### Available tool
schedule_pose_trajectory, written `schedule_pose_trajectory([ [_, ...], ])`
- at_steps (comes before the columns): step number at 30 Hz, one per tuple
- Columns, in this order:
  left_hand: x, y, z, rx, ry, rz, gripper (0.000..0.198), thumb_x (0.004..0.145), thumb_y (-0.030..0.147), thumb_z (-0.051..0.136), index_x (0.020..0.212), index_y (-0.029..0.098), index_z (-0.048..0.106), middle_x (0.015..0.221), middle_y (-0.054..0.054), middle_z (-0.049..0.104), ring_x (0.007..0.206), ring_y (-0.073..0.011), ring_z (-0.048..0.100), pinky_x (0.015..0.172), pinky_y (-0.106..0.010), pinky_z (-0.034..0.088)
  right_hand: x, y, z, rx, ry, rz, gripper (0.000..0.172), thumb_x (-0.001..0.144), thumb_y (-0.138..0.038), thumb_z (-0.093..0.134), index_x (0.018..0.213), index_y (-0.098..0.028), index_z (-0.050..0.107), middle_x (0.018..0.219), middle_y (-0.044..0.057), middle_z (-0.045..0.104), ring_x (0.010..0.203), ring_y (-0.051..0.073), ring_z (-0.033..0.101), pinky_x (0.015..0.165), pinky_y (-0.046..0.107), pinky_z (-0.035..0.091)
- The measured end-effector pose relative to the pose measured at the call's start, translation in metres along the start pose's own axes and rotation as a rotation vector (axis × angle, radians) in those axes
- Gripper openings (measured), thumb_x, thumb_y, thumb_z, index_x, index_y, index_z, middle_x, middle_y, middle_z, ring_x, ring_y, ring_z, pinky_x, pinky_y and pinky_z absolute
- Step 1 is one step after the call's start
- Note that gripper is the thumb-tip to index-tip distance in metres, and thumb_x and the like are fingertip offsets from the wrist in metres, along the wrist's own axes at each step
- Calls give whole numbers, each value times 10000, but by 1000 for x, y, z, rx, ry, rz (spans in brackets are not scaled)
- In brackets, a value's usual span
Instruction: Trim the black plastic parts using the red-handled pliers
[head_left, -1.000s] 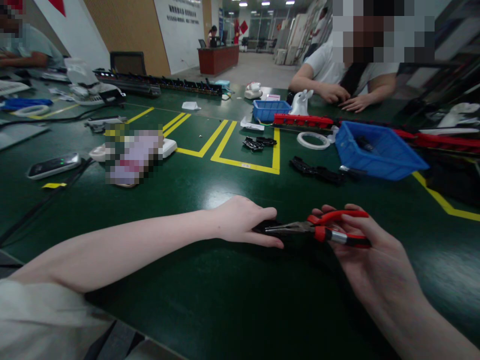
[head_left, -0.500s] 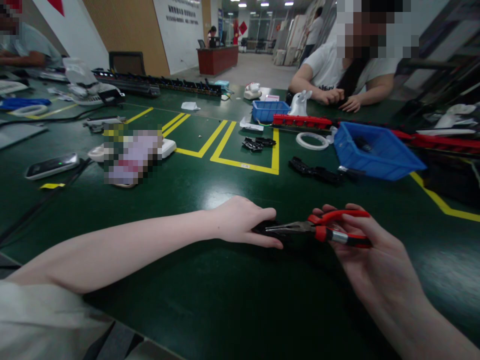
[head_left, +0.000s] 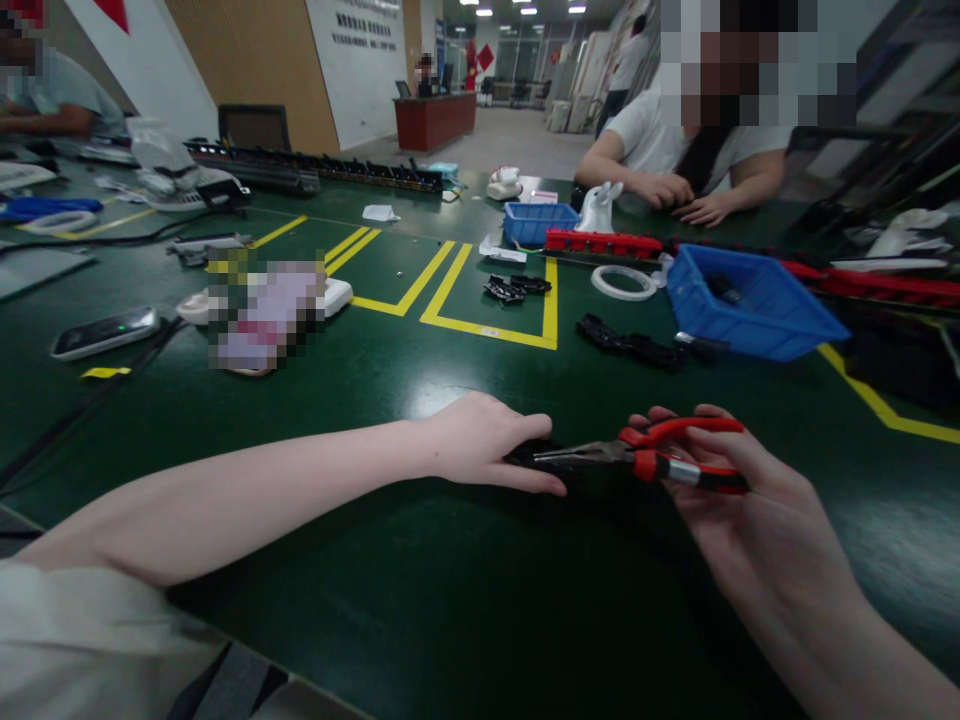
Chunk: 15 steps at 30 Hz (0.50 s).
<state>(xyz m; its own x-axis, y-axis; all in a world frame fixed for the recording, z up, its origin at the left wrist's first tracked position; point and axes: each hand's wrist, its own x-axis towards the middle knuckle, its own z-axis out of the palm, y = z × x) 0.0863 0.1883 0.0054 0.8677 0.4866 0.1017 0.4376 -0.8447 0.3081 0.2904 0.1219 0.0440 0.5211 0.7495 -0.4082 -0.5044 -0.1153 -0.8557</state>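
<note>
My left hand [head_left: 487, 445] is closed round a small black part [head_left: 529, 455], low over the green table [head_left: 420, 590]. Its thumb and fingers hide most of the part, so its kind cannot be made out. Red-and-black needle-nose pliers [head_left: 652, 453] rest in my right hand [head_left: 750, 500], with the handles between palm and fingers. Their metal jaws point left and reach the black part beside my left fingertips. Whether the jaws grip it or only touch it is unclear.
Black parts [head_left: 630, 343] lie beyond my hands, with more black pieces [head_left: 517, 288] inside yellow tape. A blue bin [head_left: 750, 310] and a white ring [head_left: 622, 283] are at the right. A phone [head_left: 270, 310] and a grey device [head_left: 105, 332] lie left. Someone sits across the table.
The pliers and my right hand have shifted very slightly to the right. My left hand stays in place on the black part.
</note>
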Motion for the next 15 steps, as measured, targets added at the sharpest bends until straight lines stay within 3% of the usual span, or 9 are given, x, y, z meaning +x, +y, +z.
schedule_pose_trajectory([
  [15, -1, 0, 2, 21, 25, 17, 520, 899, 700, 470, 953, 192, 567, 634, 21, 580, 524, -142, 545, 476, -230, 275, 2, 6, -4, 7, -46, -12, 272, 683, -4, 584, 899, -169, 592, 874, 80, 723, 826, 219, 741, 655, 255, 624],
])
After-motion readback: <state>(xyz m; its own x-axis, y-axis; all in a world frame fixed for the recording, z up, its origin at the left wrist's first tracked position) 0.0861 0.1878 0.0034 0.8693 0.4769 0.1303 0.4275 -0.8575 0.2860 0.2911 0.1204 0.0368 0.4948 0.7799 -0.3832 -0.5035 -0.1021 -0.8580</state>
